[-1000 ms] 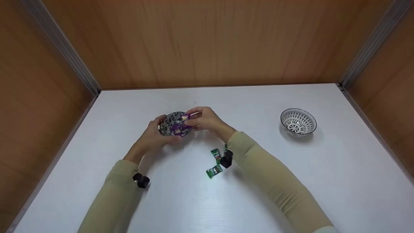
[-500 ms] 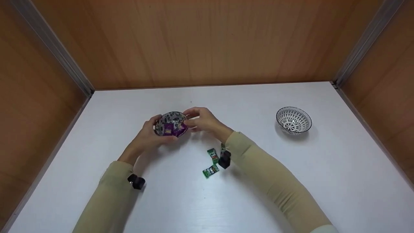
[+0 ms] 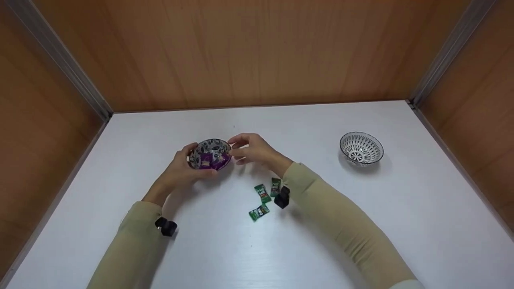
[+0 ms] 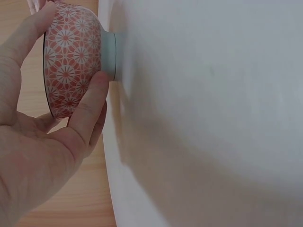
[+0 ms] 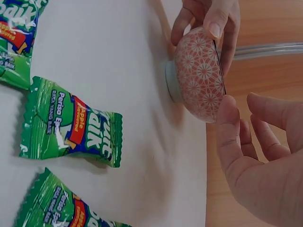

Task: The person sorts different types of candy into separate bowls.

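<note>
My left hand point(image 3: 178, 168) grips a small bowl point(image 3: 212, 145), thumb on the near side and fingers round its far left. Outside, the bowl point(image 4: 71, 61) is red with white flowers, on a pale foot; inside it is dark-patterned. Purple-wrapped candies point(image 3: 206, 160) lie in it. My right hand point(image 3: 257, 150) is at the bowl's right rim with fingers loosely bent and apart. In the right wrist view no candy shows between the fingers of that right hand point(image 5: 270, 161); its thumb is at the rim, and whether it touches I cannot tell.
Three green apple-flavoured candies point(image 3: 262, 193) lie on the white table point(image 3: 313, 249), close to my right wrist. A second bowl point(image 3: 361, 148), white with black marks, stands at the right. Wooden panels point(image 3: 257, 52) close in the back and sides.
The purple candy that my right hand held at the rim now lies in the bowl, and those fingers have loosened. The head view has shifted slightly; the green candies stay put.
</note>
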A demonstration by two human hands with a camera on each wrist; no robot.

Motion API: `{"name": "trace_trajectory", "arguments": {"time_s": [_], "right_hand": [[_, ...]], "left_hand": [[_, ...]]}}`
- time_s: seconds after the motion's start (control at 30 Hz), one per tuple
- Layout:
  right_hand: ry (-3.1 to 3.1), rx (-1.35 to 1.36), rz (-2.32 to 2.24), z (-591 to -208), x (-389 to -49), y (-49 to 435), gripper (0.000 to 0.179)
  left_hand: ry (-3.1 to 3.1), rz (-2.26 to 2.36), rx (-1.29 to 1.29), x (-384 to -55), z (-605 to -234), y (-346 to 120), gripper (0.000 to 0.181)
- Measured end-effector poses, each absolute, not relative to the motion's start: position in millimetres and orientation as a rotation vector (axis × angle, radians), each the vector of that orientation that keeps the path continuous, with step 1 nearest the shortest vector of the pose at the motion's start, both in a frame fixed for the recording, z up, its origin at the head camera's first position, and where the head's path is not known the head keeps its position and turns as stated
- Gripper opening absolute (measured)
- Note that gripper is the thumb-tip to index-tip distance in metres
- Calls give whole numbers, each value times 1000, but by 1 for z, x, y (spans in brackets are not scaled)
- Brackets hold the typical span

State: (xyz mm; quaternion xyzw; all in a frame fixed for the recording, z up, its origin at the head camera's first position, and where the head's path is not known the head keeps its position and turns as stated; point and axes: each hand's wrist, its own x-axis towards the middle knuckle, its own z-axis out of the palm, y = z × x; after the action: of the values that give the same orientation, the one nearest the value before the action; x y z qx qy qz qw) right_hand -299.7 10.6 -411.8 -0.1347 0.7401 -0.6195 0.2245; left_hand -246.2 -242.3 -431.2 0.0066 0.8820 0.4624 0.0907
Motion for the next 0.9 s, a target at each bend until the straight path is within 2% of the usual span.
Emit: {"name": "trace_trajectory", "arguments": {"time_s": [0.53,0.73,0.9], "right_hand": [[2083,-463,-1554,-411,-301,46,40],[2087,-545,-1503,-409,-297,58,37],[2243,-698,-1272,-407,-290,78,41]], "left_hand": [[2643,1310,-11,-247,-429,-243,128],[2623,1334,5,-248,-432,-243,128],[2619,1349,9,-248,-432,-242,128]]}}
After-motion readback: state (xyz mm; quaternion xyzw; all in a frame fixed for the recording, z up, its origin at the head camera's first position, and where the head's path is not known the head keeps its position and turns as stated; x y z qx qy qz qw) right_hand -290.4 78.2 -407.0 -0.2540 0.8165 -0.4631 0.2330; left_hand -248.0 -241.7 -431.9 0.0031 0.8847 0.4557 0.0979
